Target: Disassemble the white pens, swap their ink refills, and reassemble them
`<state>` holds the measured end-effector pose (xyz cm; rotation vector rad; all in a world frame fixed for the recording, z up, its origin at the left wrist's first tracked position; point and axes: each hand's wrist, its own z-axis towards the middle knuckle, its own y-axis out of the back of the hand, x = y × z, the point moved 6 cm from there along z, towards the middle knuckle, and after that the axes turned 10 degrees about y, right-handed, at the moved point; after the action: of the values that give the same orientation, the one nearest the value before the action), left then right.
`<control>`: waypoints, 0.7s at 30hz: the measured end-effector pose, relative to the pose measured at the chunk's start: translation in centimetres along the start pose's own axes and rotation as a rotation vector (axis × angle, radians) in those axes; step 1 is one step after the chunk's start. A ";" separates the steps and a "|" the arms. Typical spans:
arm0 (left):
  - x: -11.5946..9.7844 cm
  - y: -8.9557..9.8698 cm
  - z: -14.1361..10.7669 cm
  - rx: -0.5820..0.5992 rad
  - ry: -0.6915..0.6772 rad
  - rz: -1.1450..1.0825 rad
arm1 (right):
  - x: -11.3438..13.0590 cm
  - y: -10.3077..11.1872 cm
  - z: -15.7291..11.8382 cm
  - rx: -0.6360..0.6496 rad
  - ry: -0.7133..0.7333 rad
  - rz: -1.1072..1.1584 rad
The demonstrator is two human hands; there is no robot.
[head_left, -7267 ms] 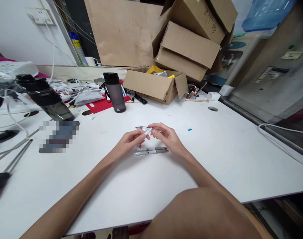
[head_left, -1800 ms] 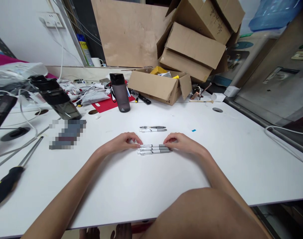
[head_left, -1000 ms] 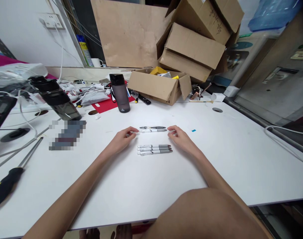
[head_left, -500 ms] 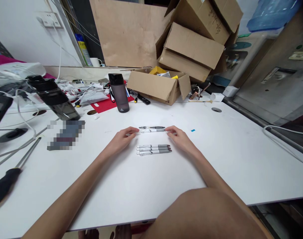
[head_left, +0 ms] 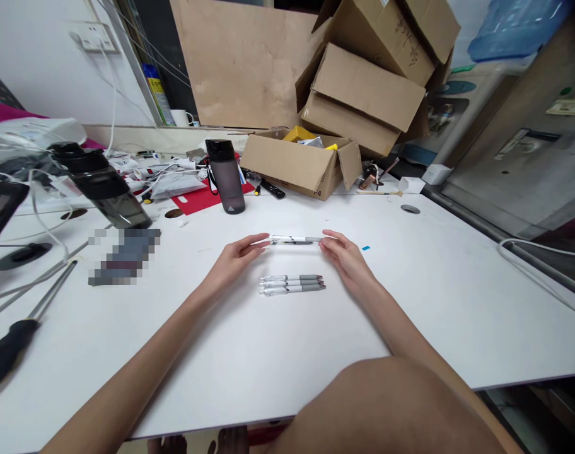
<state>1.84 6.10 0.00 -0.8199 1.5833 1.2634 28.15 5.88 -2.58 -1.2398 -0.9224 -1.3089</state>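
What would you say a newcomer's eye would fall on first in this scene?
Probably the heap of tilted cardboard boxes at the back, right of centre. Next might come the left hand and right hand in the middle, holding a white-and-grey pen between them, one at each end. Three similar pens lie side by side on the white table, nearer the person.

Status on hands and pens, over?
Left hand and right hand gripping white pen at opposite ends. Dark pen partly hidden behind it. Three pens lie nearer. Nothing visibly blocking.
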 end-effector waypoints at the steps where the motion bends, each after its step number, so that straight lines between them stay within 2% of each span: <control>1: 0.0 0.0 0.0 -0.001 0.002 -0.021 | 0.0 -0.1 -0.1 0.006 -0.024 0.034; 6: -0.4 -0.1 -0.1 -0.025 -0.034 -0.092 | 0.6 -0.8 -0.8 0.047 -0.104 0.094; 12: -1.0 -1.4 -0.3 0.035 -0.093 0.057 | 1.0 -2.4 -1.5 0.211 -0.082 0.020; 16: -1.6 -1.8 -0.8 0.015 -0.178 0.212 | 1.1 -3.5 -2.2 0.380 0.014 -0.191; 21: -2.7 -1.9 -1.6 -0.026 -0.284 0.267 | 2.1 -4.2 -2.9 0.488 0.222 -0.475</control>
<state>4.09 3.95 1.91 -0.4285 1.4795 1.5188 23.77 3.23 -0.42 -0.5017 -1.3248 -1.4313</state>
